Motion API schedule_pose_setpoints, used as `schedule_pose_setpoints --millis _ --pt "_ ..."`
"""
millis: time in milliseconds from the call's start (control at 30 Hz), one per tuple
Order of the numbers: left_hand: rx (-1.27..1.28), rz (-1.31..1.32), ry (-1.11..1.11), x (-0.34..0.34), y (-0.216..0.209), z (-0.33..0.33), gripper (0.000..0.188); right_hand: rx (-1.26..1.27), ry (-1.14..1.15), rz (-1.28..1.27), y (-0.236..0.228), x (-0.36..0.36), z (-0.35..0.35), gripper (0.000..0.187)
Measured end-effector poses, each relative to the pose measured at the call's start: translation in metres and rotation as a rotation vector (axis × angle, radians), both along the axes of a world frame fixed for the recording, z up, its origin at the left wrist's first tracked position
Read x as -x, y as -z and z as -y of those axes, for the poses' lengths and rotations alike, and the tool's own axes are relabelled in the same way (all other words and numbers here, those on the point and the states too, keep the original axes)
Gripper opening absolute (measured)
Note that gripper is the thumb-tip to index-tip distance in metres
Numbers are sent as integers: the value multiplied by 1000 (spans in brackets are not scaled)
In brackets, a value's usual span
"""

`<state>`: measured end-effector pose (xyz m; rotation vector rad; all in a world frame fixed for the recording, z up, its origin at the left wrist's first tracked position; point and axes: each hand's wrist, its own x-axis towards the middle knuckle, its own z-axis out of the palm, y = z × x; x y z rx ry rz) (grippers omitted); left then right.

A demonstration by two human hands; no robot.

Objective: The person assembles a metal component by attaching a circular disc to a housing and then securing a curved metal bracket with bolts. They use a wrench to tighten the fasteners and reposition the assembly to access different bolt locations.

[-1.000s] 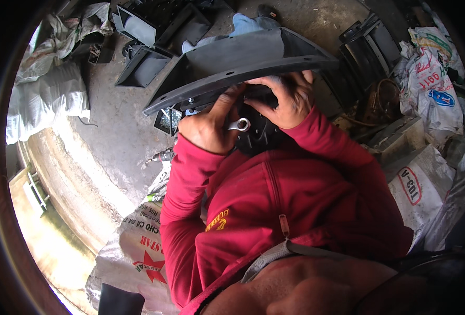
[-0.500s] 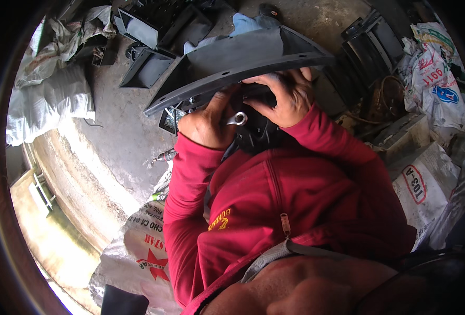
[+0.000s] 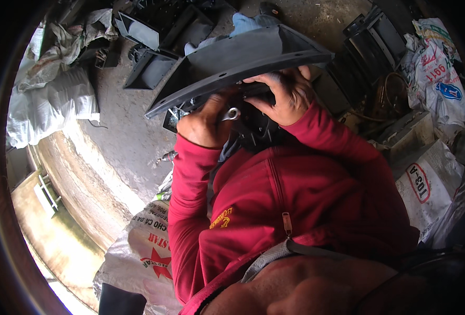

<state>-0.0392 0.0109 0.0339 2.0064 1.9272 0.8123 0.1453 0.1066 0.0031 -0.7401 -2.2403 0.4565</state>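
My left hand [image 3: 205,125] is closed around a metal wrench [image 3: 233,114], whose ring end sticks out to the right of the fist. Its fingertips are hidden under the rim of a dark grey metal tray-like part [image 3: 243,52]. Beside it, my right hand [image 3: 290,100] reaches to the same rim, with thumb and forefinger bent toward each other beneath the edge; what lies between them is too dark to make out. Holes run along the rim, and a black bracket-like piece [image 3: 259,128] sits below it, close to my lap.
Similar dark metal parts [image 3: 149,68] lie on the concrete floor at the far left, and others [image 3: 379,39] are stacked at the far right. A small box of shiny hardware [image 3: 173,118] and a power tool [image 3: 167,156] are left of my hand. White sacks [image 3: 434,79] line both sides.
The wrench's ring end has swung slightly left and away from me, along with my left hand. My right hand and the metal part have hardly moved.
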Motion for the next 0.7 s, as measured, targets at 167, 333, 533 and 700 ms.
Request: schedule_pose_setpoints --millis 167,333,533,700 --pt "73 95 -88 -1 0 4 44 -6 13 -20 3 2 2 64" --pt "130 259 -73 -12 -2 2 45 3 17 25 -2 2 3 64" --pt "174 553 -63 -11 10 5 49 -32 1 19 1 -1 2 65" --pt "186 449 -93 -15 4 7 51 -51 -2 50 0 -1 2 65"
